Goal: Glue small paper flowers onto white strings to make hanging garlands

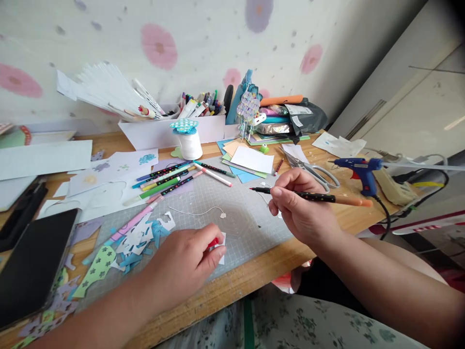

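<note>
My right hand (301, 206) grips a black dotted felt-tip pen (316, 196) with an orange end, raised over the mat. Its uncapped tip points left. Near the front edge of the grey cutting mat (250, 228), my left hand (194, 254) is closed on a small red pen cap (213, 242). A bit of white paper (223, 249) shows beside those fingers, mostly hidden by them. Between the two hands lies a thin white string (198, 213) with a small pale tag (223, 215) at its end.
Several markers (170, 179) lie behind my left hand, with paper scraps (140, 237) at its left. A white spool (189, 145) stands farther back. Grey scissors (312, 169) and a blue glue gun (359, 169) lie to the right. A black phone (32, 261) is at far left.
</note>
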Available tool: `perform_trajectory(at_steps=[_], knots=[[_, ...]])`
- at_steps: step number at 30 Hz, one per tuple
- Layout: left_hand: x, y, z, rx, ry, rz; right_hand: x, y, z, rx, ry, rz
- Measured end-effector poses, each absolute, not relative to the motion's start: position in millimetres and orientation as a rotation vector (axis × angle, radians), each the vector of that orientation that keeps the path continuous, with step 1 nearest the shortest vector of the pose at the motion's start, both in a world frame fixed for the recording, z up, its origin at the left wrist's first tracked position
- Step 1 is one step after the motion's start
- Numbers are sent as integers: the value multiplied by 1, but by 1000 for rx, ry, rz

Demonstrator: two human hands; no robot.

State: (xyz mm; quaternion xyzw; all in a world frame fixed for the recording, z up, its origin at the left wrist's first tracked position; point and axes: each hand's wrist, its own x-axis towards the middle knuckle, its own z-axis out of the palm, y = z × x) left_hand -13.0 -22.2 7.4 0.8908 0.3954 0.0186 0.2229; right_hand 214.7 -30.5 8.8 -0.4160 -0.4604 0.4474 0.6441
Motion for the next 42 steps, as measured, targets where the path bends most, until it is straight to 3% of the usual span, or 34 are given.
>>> perform_trajectory(at_steps=[5,9,15,32,37,42], knots=[[-14,-17,12,2390,1105,88,222,-39,12,-966,-1079,1054],[-16,-13,21,2304,1232,224,224,-46,11,-902,-1063,1267],[-14,-14,23,2136,1066,239,214,-52,11,-837,-1098,1441],[-16,-14,8,2572,969,148,191,-51,7,-1085,-1406,1363],[-17,-17,-3,2753,1007,300,176,-49,-11,-983,-1247,1439],[-19,-7,2,2560,1173,454,186,-35,-1,-987,-1358,1295]])
